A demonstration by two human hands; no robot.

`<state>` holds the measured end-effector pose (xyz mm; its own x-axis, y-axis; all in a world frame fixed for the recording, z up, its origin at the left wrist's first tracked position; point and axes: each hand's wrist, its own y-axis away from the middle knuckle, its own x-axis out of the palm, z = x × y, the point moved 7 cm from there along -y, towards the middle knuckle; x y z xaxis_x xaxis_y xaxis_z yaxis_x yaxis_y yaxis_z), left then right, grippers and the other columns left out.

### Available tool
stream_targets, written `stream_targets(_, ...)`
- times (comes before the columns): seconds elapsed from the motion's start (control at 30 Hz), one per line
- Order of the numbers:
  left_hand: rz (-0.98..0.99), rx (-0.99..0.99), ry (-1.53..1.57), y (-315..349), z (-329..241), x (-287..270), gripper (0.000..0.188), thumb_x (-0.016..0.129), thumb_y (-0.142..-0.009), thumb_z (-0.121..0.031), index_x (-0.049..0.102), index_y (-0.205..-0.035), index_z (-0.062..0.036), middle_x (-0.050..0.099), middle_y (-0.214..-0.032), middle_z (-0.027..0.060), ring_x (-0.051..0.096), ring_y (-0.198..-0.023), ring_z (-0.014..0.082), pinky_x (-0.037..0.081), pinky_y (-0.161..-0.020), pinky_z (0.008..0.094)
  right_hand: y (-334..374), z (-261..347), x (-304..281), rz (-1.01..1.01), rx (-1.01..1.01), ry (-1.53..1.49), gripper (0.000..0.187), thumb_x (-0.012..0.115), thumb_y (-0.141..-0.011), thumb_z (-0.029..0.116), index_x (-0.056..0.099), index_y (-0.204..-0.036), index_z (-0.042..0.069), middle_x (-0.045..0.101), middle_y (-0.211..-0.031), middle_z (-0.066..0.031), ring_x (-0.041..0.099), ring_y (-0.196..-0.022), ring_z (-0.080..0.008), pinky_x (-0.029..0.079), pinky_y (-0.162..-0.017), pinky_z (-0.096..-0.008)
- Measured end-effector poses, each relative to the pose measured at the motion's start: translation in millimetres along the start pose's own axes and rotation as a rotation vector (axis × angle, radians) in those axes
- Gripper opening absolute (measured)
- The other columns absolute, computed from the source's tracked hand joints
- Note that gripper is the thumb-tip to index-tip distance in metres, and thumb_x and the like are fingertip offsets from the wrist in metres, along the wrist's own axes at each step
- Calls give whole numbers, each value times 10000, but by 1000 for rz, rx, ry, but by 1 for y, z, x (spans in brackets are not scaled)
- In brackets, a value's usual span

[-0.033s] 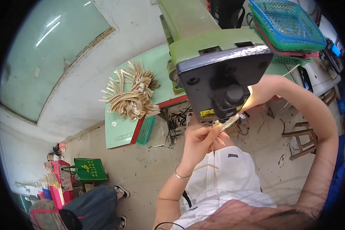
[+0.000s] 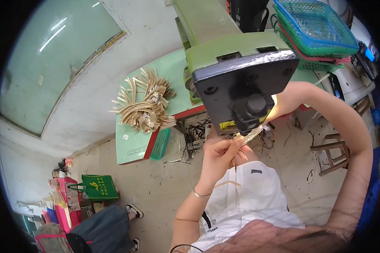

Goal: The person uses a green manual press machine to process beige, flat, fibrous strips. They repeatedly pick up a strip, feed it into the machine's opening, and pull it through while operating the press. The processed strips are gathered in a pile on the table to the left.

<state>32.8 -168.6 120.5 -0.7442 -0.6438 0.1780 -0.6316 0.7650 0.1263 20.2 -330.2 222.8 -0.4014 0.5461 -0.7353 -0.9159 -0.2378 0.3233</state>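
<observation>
My left hand (image 2: 219, 156), with a bracelet at its wrist, is closed in a pinch on a narrow gold strip (image 2: 253, 134) just below the machine's head. Most of my right hand (image 2: 280, 106) is hidden behind that head; only its wrist side shows, and its fingers cannot be seen. The green machine (image 2: 236, 44) has a black front plate (image 2: 228, 88) that hangs over both hands and covers the working spot. Left of it, a bundle of similar gold strips (image 2: 150, 103) lies fanned out on the pale green table (image 2: 126, 143).
Stacked plastic baskets (image 2: 316, 29) stand at the back right. A wooden stool (image 2: 331, 154) is on the right, and dark scraps (image 2: 194, 137) litter the floor under the table. At the lower left a person (image 2: 101, 230) is beside a green bag (image 2: 99, 187).
</observation>
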Motion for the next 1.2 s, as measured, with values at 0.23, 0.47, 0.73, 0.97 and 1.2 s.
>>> stream_targets(0.23,-105,75,1,7,-8,-8,229,546,-921,-150,658,-828,26,672,-745,104,583,-573,86,376,-487,179,1,9,2,6,-165,-225,409,749,-759,186,583,-1101,35,647,-1041,-70,587,-906,-166,465,-828,-282)
stream_targets(0.47,-365,171,11,20,-7,-54,244,537,-925,-170,634,-803,18,617,-634,56,541,-505,92,354,-453,197,0,17,11,-114,-456,-84,427,706,-802,241,563,-1154,49,639,-1056,-101,590,-934,-197,464,-840,-305)
stream_targets(0.73,-380,201,357,3,-6,-100,201,563,-898,-178,596,-776,-21,530,-597,-10,458,-475,48,323,-442,183,6,18,10,-114,-365,198,369,693,-791,271,611,-1097,82,640,-955,-93,586,-901,-255,461,-798,-372)
stream_targets(0.97,-207,193,679,-21,45,-107,184,508,-919,-184,568,-890,-12,558,-771,23,547,-740,110,452,-660,233,-1,1,14,-85,-202,118,337,684,-797,279,635,-1064,80,653,-978,-85,588,-901,-250,454,-795,-349)
stream_targets(1.2,147,229,121,-8,32,16,270,544,-909,-100,578,-1124,60,618,-1106,143,607,-970,193,480,-837,300,-4,23,21,-60,-276,18,412,651,-821,311,587,-1142,62,612,-1103,-136,575,-958,-291,454,-849,-338)
